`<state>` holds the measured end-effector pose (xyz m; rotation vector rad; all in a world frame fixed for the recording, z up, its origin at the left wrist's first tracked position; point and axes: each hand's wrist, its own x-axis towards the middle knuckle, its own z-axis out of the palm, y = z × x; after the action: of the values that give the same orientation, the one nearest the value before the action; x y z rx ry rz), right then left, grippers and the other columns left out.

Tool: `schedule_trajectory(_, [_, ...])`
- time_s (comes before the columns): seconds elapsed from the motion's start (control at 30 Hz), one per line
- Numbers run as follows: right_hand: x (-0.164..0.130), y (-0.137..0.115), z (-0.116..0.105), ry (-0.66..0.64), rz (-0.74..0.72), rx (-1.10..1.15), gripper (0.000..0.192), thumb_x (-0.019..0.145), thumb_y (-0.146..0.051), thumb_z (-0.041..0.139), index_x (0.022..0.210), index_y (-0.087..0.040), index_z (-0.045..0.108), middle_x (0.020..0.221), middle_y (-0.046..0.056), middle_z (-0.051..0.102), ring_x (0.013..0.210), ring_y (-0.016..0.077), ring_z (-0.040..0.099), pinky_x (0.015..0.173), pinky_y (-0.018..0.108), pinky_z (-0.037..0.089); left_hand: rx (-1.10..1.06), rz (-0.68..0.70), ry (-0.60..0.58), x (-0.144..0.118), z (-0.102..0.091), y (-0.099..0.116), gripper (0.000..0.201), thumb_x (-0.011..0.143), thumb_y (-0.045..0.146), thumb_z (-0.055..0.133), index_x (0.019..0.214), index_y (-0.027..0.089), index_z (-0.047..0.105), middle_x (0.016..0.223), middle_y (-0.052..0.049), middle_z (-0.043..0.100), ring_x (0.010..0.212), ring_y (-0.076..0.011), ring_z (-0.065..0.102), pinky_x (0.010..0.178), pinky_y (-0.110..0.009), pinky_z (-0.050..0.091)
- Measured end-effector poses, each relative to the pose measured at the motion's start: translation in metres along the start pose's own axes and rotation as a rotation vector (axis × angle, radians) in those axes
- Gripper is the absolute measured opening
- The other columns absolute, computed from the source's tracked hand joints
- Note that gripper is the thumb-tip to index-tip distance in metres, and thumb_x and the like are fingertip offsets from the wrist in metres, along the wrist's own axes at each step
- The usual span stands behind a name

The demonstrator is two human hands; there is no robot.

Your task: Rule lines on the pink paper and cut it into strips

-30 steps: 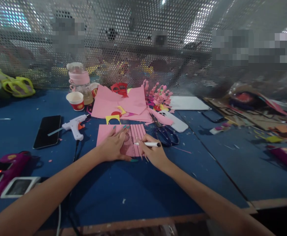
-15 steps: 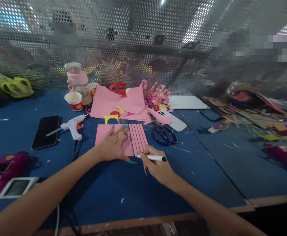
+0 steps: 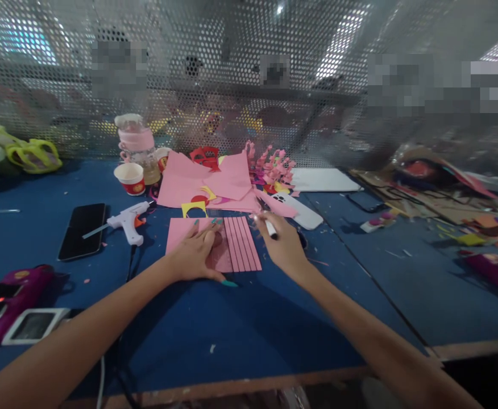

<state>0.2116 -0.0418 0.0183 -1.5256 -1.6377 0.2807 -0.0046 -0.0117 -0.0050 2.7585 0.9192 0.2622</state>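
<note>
Fingers spread, my left hand [image 3: 193, 254] presses flat on a pink sheet of paper [image 3: 176, 228]. Under its fingers lies a see-through ruler [image 3: 223, 258], partly covered by the hand. Several dark, roughly parallel lines run down the sheet's right part. My right hand [image 3: 287, 247] is closed around a white marker [image 3: 270, 228] with a black end, just off the sheet's upper right edge. The marker's tip is hidden by the fingers. Behind this hand, scissors [image 3: 303, 240] are mostly covered, with a bit of dark blue handle showing.
A white glue gun [image 3: 127, 221] rests partly over a black phone [image 3: 82, 230] on the left. Farther back stand a paper cup [image 3: 131, 180] and a bottle [image 3: 137, 142]. Pink sheets [image 3: 185, 179], a white phone [image 3: 306, 213] and paper scraps lie beyond the hands.
My right hand with the marker has moved up and away from me, from the sheet's lower edge to beside its upper right edge. It now covers most of the scissors. My left hand stays put.
</note>
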Motion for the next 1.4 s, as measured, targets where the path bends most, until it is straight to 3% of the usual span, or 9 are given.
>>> schedule_trajectory(0.07, [0.016,0.011,0.008,0.019,0.009,-0.125,0.028,0.084,-0.046,0.043,0.070,-0.022,0.049,0.075,0.011,0.062,0.075,0.0266,0.061,0.066,0.039,0.046,0.009,-0.017,0.001,0.000,0.000,0.001,0.103,0.063,0.084,0.041,0.131,0.007,0.033,0.144,-0.026,0.031,0.137,-0.0317,0.023,0.111,-0.052,0.009])
schedule_trajectory(0.13, [0.022,0.019,0.015,0.001,0.024,-0.107,0.025,0.083,-0.044,0.043,0.070,-0.023,0.046,0.075,0.010,0.061,0.075,0.0268,0.060,0.067,0.041,0.046,0.017,-0.018,0.006,0.000,0.000,0.002,0.107,0.062,0.085,0.040,0.134,0.007,0.029,0.145,-0.026,0.028,0.137,-0.0317,0.023,0.111,-0.051,0.009])
schedule_trajectory(0.37, [0.009,0.025,0.019,-0.059,0.101,0.310,0.027,0.074,-0.045,0.060,0.079,-0.023,0.046,0.080,0.003,0.055,0.070,0.0188,0.056,0.060,0.034,0.047,0.020,-0.019,0.010,-0.001,0.000,0.002,0.100,0.066,0.083,0.038,0.133,0.009,0.031,0.146,-0.024,0.026,0.137,-0.0308,0.022,0.112,-0.051,0.009])
schedule_trajectory(0.63, [0.006,0.025,0.019,-0.156,0.209,0.578,0.043,0.060,-0.041,0.074,0.081,-0.024,0.040,0.084,-0.004,0.047,0.052,0.0078,0.052,0.051,0.027,0.047,0.010,0.007,0.028,-0.003,0.002,-0.001,0.107,0.063,0.084,0.040,0.136,0.008,0.025,0.144,-0.026,0.029,0.136,-0.0330,0.025,0.112,-0.052,0.009])
schedule_trajectory(0.93, [0.008,0.022,0.016,-0.130,0.137,0.457,0.034,0.064,-0.040,0.071,0.074,-0.023,0.043,0.068,-0.004,0.050,0.061,0.0133,0.052,0.059,0.028,0.043,-0.003,0.007,0.013,-0.002,0.000,-0.001,0.109,0.064,0.080,0.048,0.141,0.010,0.014,0.145,-0.027,0.026,0.137,-0.0331,0.023,0.112,-0.054,0.006])
schedule_trajectory(1.07, [0.007,0.015,0.012,-0.164,0.023,0.345,0.032,0.068,-0.043,0.067,0.073,-0.023,0.042,0.064,-0.003,0.051,0.057,0.0141,0.051,0.057,0.028,0.041,-0.001,-0.008,-0.001,-0.003,-0.001,0.000,0.111,0.064,0.081,0.045,0.139,0.006,0.016,0.145,-0.029,0.026,0.136,-0.0349,0.022,0.111,-0.056,0.009])
schedule_trajectory(1.23, [0.008,0.011,0.009,-0.194,0.030,0.262,0.036,0.069,-0.051,0.062,0.071,-0.024,0.039,0.059,-0.003,0.051,0.050,0.0143,0.051,0.052,0.028,0.040,0.014,-0.007,0.002,-0.003,-0.002,0.001,0.104,0.064,0.081,0.045,0.137,0.010,0.022,0.145,-0.027,0.028,0.136,-0.0333,0.023,0.112,-0.055,0.010])
schedule_trajectory(1.4, [0.013,0.017,0.007,-0.182,0.002,0.216,0.036,0.069,-0.051,0.063,0.072,-0.024,0.039,0.059,-0.003,0.052,0.050,0.0149,0.053,0.053,0.028,0.041,0.010,-0.001,-0.018,-0.003,-0.004,0.001,0.105,0.066,0.081,0.043,0.137,0.009,0.018,0.146,-0.027,0.024,0.137,-0.0320,0.020,0.111,-0.055,0.009])
